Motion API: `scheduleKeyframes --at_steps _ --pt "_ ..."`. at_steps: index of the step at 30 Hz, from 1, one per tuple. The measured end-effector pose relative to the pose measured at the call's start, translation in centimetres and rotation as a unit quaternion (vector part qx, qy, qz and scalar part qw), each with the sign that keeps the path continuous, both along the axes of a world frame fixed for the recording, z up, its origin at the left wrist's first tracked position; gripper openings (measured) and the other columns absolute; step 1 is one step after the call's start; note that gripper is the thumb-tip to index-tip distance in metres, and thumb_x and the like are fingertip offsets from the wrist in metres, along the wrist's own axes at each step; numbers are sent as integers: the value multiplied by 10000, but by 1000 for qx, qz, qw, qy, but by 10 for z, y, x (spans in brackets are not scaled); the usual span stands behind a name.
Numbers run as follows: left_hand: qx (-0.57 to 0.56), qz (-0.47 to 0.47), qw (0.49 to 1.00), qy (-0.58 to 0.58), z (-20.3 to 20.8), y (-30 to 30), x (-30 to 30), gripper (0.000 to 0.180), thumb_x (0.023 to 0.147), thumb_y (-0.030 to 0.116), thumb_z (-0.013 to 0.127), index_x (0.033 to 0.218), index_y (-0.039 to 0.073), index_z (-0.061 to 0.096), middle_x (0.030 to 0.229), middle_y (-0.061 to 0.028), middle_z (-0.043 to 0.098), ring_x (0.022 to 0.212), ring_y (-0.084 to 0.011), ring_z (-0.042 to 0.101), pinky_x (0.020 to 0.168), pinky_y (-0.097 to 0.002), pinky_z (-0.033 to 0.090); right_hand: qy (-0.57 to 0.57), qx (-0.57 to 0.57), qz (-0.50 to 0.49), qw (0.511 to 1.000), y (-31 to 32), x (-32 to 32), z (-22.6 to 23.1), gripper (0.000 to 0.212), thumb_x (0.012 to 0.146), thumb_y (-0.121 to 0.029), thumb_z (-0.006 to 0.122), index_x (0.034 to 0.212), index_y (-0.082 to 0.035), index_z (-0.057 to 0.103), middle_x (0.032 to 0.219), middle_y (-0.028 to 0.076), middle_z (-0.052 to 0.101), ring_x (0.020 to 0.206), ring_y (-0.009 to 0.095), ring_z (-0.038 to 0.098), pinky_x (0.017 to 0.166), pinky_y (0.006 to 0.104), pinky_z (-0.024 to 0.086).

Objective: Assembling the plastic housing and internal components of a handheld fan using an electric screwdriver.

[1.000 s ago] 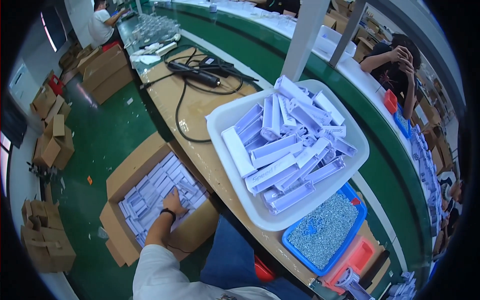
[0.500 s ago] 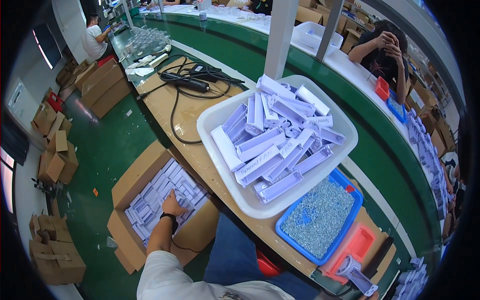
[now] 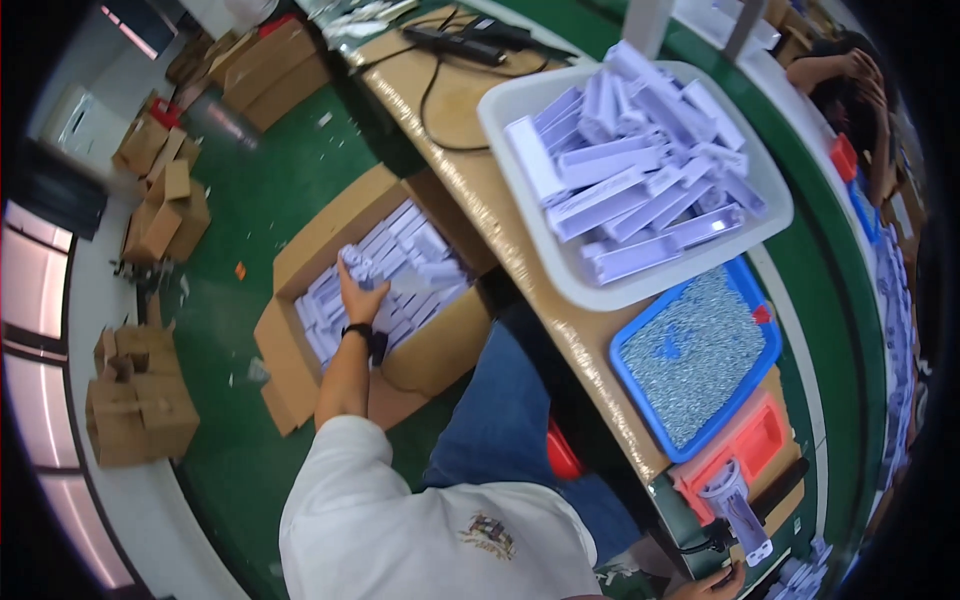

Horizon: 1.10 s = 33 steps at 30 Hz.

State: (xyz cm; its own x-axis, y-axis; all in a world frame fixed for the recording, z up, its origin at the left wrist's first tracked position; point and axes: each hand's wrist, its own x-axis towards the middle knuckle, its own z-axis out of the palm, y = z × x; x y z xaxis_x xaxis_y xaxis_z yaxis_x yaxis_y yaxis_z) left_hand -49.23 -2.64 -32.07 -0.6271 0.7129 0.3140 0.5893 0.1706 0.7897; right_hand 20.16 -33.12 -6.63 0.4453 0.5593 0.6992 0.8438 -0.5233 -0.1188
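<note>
My left hand (image 3: 361, 298) is over an open cardboard box (image 3: 290, 250) on the floor at my left. Its fingers are closed around a white plastic part (image 3: 357, 263), and the thumb points right. Under it, many similar white parts (image 3: 403, 245) fill the box. At the lower right my right hand (image 3: 712, 582) rests by the table edge, fingers slightly bent and apart, with nothing seen in it. Just above it, a pale plastic piece with a round end and a long arm (image 3: 738, 515) sits at a red tray (image 3: 735, 452).
On the table, a white tub (image 3: 560, 283) is heaped with long pale plastic housings. A blue tray (image 3: 640, 400) of small metal screws stands nearer me. Black cables (image 3: 455, 45) lie at the far end. Beyond runs a green conveyor (image 3: 830, 290); another person (image 3: 850, 80) sits across it.
The view has swung so the scene sits lower left to upper right. My left hand has moved toward the box's left side and closed on a white part. More of my right hand shows.
</note>
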Motion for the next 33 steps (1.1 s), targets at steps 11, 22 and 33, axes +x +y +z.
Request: scheduleKeyframes --at_steps 11,22,33 --pt "123 34 971 -202 40 -30 -41 961 704 124 853 1522 90 351 1351 -108 562 1216 -247 563 1057 -376 445 -29 -8 26 999 8 -9 8 322 1029 -332 579 1021 -28 687 998 147 663 921 344 622 856 443 500" --pt "272 -82 800 -529 88 -22 -3 732 817 216 740 1450 34 419 1287 -99 585 1203 -271 582 1059 -414 460 -26 9 36 999 9 -4 6 367 1031 -377 563 968 -40 693 959 135 658 865 333 618 799 449 497" --pt "207 -410 819 -344 325 51 104 941 698 225 837 1479 -15 370 1313 -151 582 1170 -288 620 1008 -400 510 22 45 49 998 -9 22 -20 148 980 -79 572 1016 53 629 976 152 636 917 284 594 858 386 465"
